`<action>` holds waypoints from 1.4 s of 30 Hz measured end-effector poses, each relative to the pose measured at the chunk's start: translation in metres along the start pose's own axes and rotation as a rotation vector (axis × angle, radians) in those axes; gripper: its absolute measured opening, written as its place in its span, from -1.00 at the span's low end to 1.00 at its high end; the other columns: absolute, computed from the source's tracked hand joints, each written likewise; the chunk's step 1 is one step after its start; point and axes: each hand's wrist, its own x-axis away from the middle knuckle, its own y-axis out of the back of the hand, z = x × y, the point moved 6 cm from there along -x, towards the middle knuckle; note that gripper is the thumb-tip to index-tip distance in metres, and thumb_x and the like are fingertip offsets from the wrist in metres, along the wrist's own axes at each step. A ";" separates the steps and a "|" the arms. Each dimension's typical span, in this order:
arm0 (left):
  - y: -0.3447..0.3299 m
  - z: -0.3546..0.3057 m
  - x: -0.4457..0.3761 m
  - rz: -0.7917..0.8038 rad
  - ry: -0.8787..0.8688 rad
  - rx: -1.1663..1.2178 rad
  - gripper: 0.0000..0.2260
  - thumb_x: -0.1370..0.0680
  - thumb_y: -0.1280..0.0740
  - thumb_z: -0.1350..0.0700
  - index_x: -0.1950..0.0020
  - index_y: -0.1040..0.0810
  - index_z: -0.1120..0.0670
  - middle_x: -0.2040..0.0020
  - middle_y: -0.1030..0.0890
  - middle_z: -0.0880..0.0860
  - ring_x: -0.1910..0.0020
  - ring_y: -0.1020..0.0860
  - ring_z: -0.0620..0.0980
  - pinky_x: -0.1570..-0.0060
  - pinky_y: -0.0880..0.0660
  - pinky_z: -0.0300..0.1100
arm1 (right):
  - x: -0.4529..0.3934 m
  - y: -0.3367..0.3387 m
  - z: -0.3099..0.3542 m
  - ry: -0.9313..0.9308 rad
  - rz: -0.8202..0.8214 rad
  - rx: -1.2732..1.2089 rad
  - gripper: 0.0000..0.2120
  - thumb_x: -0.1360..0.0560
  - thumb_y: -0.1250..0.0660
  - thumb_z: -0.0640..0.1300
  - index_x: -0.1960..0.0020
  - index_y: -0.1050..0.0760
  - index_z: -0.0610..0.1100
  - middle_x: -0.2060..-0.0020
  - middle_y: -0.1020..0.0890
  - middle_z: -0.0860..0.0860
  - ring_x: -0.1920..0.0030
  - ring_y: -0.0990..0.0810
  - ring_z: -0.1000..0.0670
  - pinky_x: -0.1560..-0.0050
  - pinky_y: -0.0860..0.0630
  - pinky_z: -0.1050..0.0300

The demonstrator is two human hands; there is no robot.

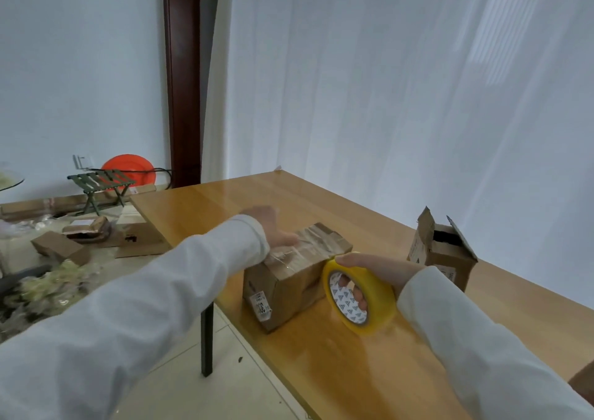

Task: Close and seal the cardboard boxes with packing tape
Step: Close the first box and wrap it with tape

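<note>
Partway through, by the look of things. One cardboard box (297, 273) closed and lying near the left edge of the wooden table (353, 365), flaps down, with clear tape (300, 247) stretched shiny and wrinkled across the top; probably mid-strip, since the tape roll (358, 294) sits just beside the box's right end, seemingly joined to it by the film, though the glare makes that hard to confirm. Not yet cut, then, and the strip not yet smoothed down the end face.

Left hand (273, 230) pressing on the far part of the box top, fingers blurred; flat or curled cannot be told. Right hand (369, 267) gripping the roll, thumb over the yellow outer rim, fingers (356, 292) hooked through the core and visible against the printed inner card.

Left to do: a second box (442, 251) standing toward the right edge of the table, flaps up and wide open, dark inside, untaped.

The box in hand: brown, oblong, somewhat creased, old tape residue on the top, a white printed label (261, 304) on the near end face. Flaps apparently held level under the film. More cardboard pieces (61, 247) scattered on the floor beyond the left edge, sealed or not unclear.
</note>
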 end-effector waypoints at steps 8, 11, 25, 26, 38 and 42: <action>-0.022 -0.009 0.003 -0.013 -0.108 0.010 -0.35 -0.40 -0.38 -0.23 -0.42 -0.30 -0.06 -0.30 -0.47 -0.02 -0.23 -0.47 0.06 -0.17 -0.44 -0.09 | -0.013 -0.007 -0.007 0.053 -0.009 -0.007 -0.50 -0.48 -0.25 0.26 0.03 -0.53 -0.21 0.43 -0.62 -0.09 0.43 -0.61 -0.02 0.27 -0.58 0.10; -0.013 0.001 -0.008 0.121 -0.019 0.224 -0.30 -0.42 -0.44 -0.14 -0.48 -0.25 -0.04 -0.43 -0.35 -0.01 -0.35 -0.37 0.06 -0.25 -0.35 -0.11 | -0.007 -0.010 -0.010 -0.113 0.024 0.074 -0.44 -0.50 -0.21 0.31 0.25 -0.46 -0.22 0.55 -0.50 -0.08 0.57 -0.46 0.00 0.45 -0.48 0.26; -0.028 0.052 -0.035 -0.032 0.190 0.151 -0.45 -0.48 -0.31 -0.25 -0.34 -0.44 0.06 -0.25 -0.50 0.06 -0.20 -0.46 0.10 -0.21 -0.38 -0.01 | -0.004 -0.015 -0.002 -0.206 0.041 0.276 -0.47 -0.55 -0.15 0.27 0.24 -0.48 -0.20 0.56 -0.50 -0.05 0.52 -0.45 0.02 0.42 -0.48 0.22; -0.021 0.041 -0.027 -0.121 0.112 -0.035 -0.44 -0.48 -0.28 -0.27 -0.37 -0.39 0.00 -0.31 -0.47 0.03 -0.28 -0.41 0.09 -0.25 -0.31 0.02 | -0.005 -0.014 -0.003 -0.196 0.026 0.260 -0.47 -0.55 -0.15 0.26 0.25 -0.48 -0.20 0.56 -0.50 -0.05 0.54 -0.45 0.03 0.44 -0.48 0.23; -0.042 0.020 -0.019 0.166 0.014 0.191 -0.06 -0.33 -0.42 -0.30 -0.54 -0.03 -0.05 -0.49 -0.22 0.07 -0.40 -0.28 0.14 -0.33 -0.33 0.03 | 0.010 0.010 0.000 0.048 0.023 -0.156 -0.61 -0.57 -0.21 0.09 0.10 -0.53 -0.25 0.44 -0.59 -0.12 0.47 -0.57 0.00 0.37 -0.57 0.17; -0.033 0.013 -0.023 0.363 0.079 0.388 -0.26 -0.40 -0.37 -0.27 -0.47 -0.26 0.05 -0.40 -0.37 0.06 -0.35 -0.38 0.11 -0.29 -0.33 -0.09 | 0.026 0.029 0.034 0.106 -0.046 -0.191 -0.62 -0.54 -0.26 0.06 0.20 -0.49 -0.26 0.51 -0.54 -0.09 0.56 -0.50 0.04 0.50 -0.49 0.26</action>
